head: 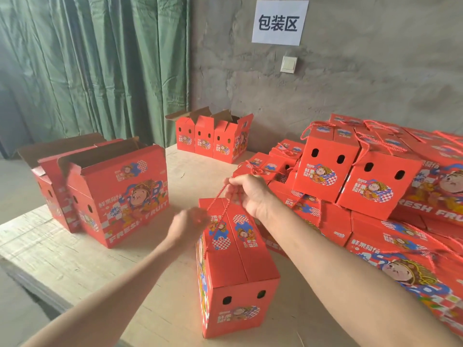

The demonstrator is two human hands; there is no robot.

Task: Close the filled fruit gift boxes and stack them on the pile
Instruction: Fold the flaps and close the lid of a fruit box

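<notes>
A closed red fruit gift box stands on the wooden table in front of me, its top flaps shut. My right hand hovers over the box's far end and pinches its red rope handle, lifting the cord. My left hand is blurred at the box's upper left edge; whether it holds anything cannot be told. To the right rises the pile of closed boxes, stacked several layers high with rope handles on top.
Two open boxes with raised flaps stand at the left of the table. Three more open boxes sit at the back by the grey wall. A green curtain hangs at the back left. The table's edge runs along the lower left.
</notes>
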